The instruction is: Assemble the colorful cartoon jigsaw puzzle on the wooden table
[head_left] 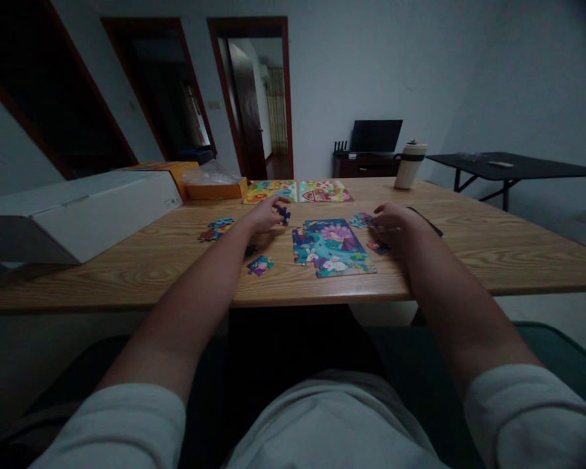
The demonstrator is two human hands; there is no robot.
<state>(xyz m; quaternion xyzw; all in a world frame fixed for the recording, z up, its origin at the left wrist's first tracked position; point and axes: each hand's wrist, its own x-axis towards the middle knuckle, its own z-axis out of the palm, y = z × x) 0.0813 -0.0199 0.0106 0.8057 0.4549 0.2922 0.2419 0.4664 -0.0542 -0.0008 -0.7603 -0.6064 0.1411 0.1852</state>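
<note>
My left hand [265, 215] is closed on a dark blue puzzle piece [285, 215], held just left of a partly assembled jigsaw puzzle [339, 244] with white rabbits and a purple shape. The jigsaw's left edge is uneven. To its right, my right hand [394, 216] is low over the table, fingers apart and bent, beside a small group of light blue puzzle pieces [359, 220]. Whether the fingertips touch those pieces I cannot tell. A red and dark puzzle piece [378, 246] lies below that hand. Near my left forearm are a colourful puzzle piece [260, 265] and several loose puzzle pieces [219, 227].
Two bright picture boards [325, 191] lie at the wooden table's [141, 273] far edge. A white box [102, 208] and an orange tray [217, 190] with clear plastic stand left. A cream tumbler [410, 168] stands back right; a dark flat object [432, 225] lies behind my right wrist.
</note>
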